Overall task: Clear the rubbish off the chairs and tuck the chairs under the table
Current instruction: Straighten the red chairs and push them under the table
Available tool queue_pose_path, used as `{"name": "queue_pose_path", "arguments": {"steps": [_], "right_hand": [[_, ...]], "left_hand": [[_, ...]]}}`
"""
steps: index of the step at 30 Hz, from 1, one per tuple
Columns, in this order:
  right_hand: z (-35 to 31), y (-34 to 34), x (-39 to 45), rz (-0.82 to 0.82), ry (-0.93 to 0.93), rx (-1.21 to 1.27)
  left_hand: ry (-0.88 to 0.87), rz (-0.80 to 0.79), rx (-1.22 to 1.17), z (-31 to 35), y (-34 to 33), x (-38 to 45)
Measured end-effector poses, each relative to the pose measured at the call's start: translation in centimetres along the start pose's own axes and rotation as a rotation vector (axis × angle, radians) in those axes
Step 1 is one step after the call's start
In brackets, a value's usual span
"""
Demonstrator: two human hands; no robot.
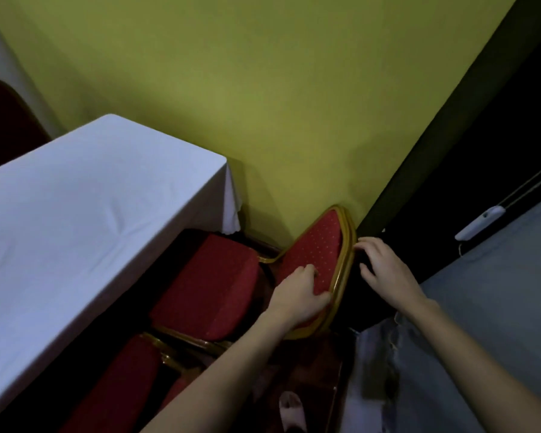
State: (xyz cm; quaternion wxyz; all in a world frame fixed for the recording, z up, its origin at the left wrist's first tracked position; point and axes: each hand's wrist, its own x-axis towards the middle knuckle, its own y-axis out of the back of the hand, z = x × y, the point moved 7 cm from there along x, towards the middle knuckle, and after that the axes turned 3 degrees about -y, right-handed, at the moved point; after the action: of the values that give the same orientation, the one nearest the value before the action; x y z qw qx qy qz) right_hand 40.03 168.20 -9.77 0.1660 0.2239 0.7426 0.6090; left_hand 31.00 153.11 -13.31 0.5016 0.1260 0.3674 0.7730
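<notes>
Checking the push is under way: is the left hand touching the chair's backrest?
Touching. The head view shows the left hand pressed on the red backrest, thumb at its gold frame.

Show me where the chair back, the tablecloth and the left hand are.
chair back (317, 245), head view, on the red padding.
tablecloth (85, 214), head view, on its flat top.
left hand (297, 296), head view, on the back of the hand.
</notes>
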Motion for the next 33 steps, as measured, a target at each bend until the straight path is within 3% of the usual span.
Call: {"name": "queue_pose_path", "arguments": {"steps": [6,11,18,22,28,33], "right_hand": [[4.6,-2.9,7.9,-0.191,0.094,-0.033],[4.7,-5.2,12.5,-0.227,0.43,-0.136],[3.1,-5.8,15.3,-0.171,0.802,-0.209],[-0.2,-6.0,16.5,-0.127,0.86,-0.189],[-6.3,-7.6,17.9,-0.093,0.793,-0.188],[-10.0,-8.2,18.4,-0.066,0.761,-0.192]], "left_hand": [[0.199,-0.24,0.186,1.9,-5.1,7.3],[0.31,-0.313,0.066,1.4,-6.3,10.0],[0.261,-0.339,0.026,-0.3,-6.2,9.8],[0.285,-0.288,-0.006,-2.7,-3.7,9.4],[0.395,-0.22,-0.007,-7.5,1.2,6.6],[0.446,0.063,0.168,-9.0,4.5,3.7]]}}
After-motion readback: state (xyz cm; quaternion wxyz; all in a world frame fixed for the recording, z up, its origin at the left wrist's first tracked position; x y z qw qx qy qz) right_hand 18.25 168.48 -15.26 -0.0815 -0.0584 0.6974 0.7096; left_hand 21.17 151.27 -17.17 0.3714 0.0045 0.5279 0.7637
